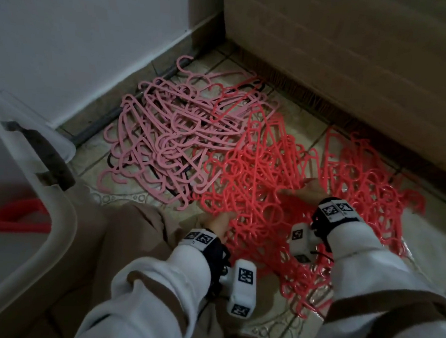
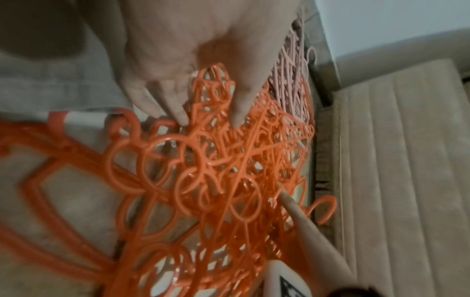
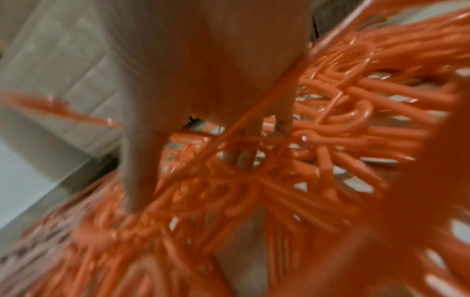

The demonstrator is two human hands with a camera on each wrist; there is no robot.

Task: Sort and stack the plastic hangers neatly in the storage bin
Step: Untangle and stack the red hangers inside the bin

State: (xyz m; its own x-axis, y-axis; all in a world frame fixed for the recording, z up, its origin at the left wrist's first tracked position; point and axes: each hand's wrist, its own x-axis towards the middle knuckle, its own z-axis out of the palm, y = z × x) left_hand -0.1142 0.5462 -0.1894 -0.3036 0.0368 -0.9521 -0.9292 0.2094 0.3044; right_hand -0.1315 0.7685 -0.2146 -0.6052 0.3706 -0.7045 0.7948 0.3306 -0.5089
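A tangled heap of red hangers [image 1: 293,188] covers the tiled floor on the right. A heap of pink hangers [image 1: 172,135] lies beside it on the left. My left hand [image 1: 220,220] reaches into the near-left edge of the red heap. In the left wrist view, the left hand [image 2: 211,120] has straight fingers [image 2: 183,118] touching the hangers. My right hand [image 1: 307,186] rests spread on the middle of the red heap. The blurred right wrist view shows the right hand [image 3: 203,164] with its fingers [image 3: 281,122] poked between hangers, and a thin hanger bar [image 3: 229,128] crossing them.
The white storage bin [image 1: 30,174] stands at the left with a dark handle [image 1: 49,159]. Some red hangers [image 1: 15,214] lie inside it. A beige ribbed piece of furniture [image 1: 351,59] borders the heaps at the back right. A white wall [image 1: 81,45] stands at the back left.
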